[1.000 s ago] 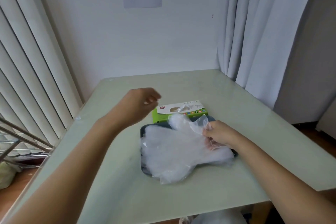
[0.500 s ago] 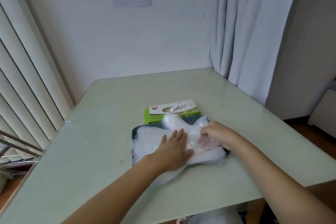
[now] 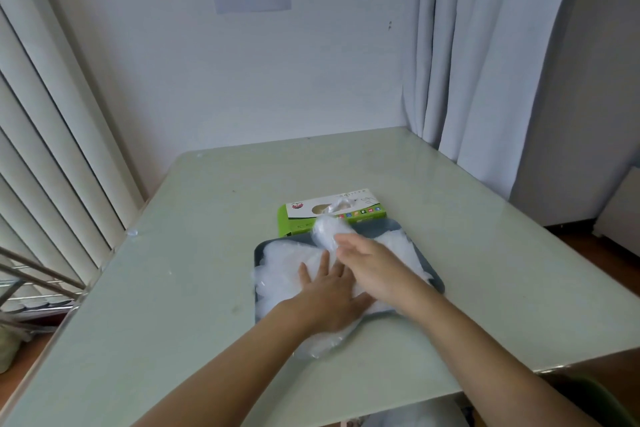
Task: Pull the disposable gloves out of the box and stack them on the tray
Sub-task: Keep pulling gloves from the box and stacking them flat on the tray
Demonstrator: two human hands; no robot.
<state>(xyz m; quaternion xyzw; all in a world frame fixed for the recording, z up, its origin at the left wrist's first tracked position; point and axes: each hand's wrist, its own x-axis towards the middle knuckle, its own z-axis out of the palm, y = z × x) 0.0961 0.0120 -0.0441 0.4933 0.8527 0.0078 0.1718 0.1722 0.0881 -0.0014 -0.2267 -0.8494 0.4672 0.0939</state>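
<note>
Clear plastic disposable gloves (image 3: 287,263): heaped on dark grey rectangular tray (image 3: 381,226), pressed by left hand (image 3: 329,291), grip wide. Right hand (image 3: 374,267): held above tray, blurred, grip not discernible. Green cardboard box (image 3: 298,224): placed just behind tray.

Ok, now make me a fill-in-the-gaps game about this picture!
The box is white and ____.
The tray sits between the person and the ____.
The left hand presses flat on the pile of ____.
Missing words: green, box, gloves.
</note>
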